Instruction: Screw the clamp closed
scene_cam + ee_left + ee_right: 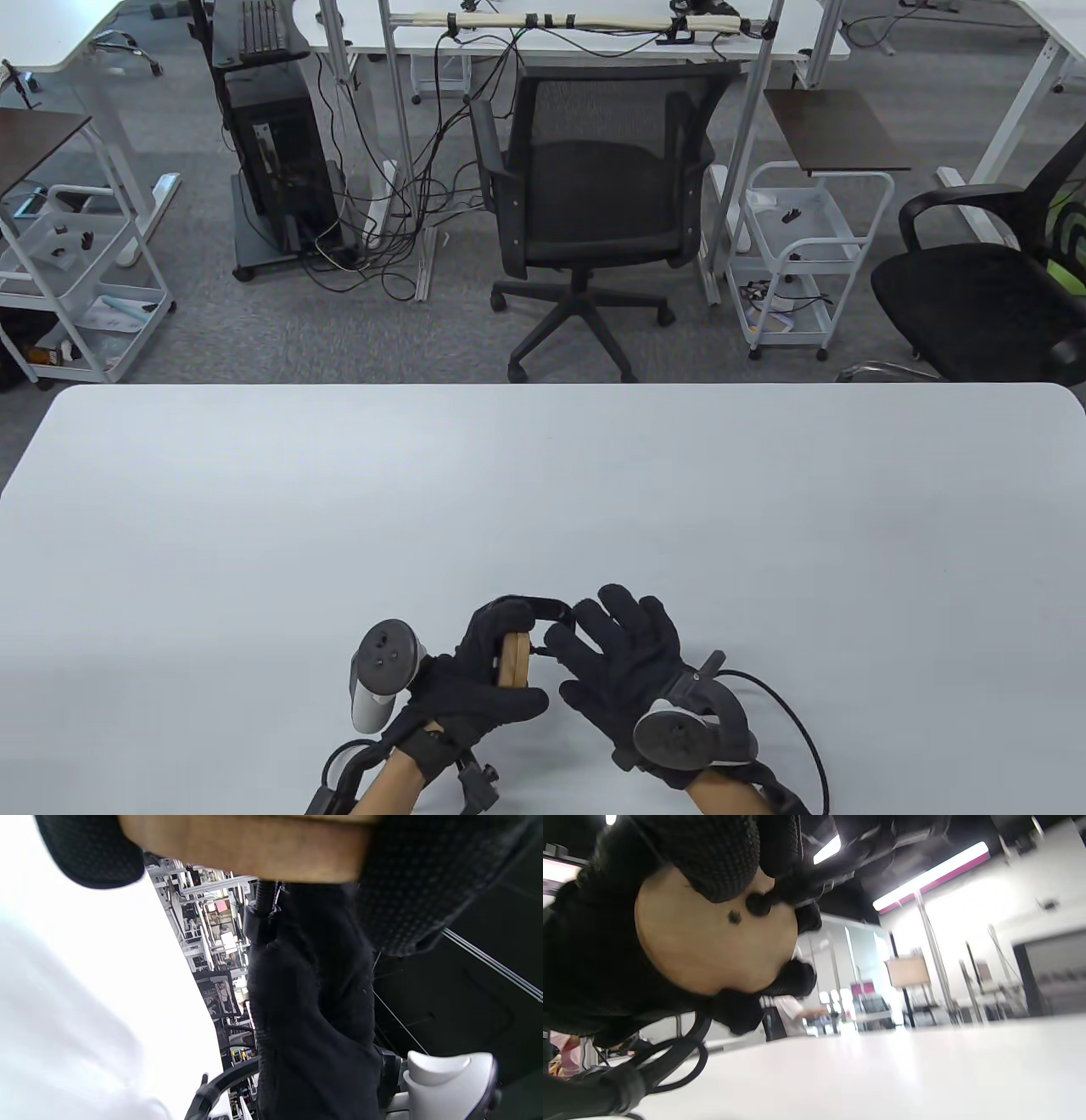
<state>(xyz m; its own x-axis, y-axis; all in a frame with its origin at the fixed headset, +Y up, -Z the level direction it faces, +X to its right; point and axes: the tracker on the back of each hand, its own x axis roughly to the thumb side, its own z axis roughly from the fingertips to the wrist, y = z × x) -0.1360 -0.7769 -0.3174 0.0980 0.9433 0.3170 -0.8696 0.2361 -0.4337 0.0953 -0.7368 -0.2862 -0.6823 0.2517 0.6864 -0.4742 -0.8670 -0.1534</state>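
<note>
Item 1, clamp (543, 613): black frame, arched between my 2 hands just above the white surface (543, 475) at its near edge; I see its screw (264, 902) running out from under the wooden block (512, 660). Item 2, wooden block: round face in the right wrist view, sitting inside the clamp, wrapped by my left hand (484, 679), whose fingers and thumb are closed around it. Item 3, right hand (624, 658): just right of the block, fingers spread and reaching onto the clamp's screw end; whether the fingertips actually pinch the screw I cannot tell. Item 4, trackers: 1 strapped on the back of each hand.
</note>
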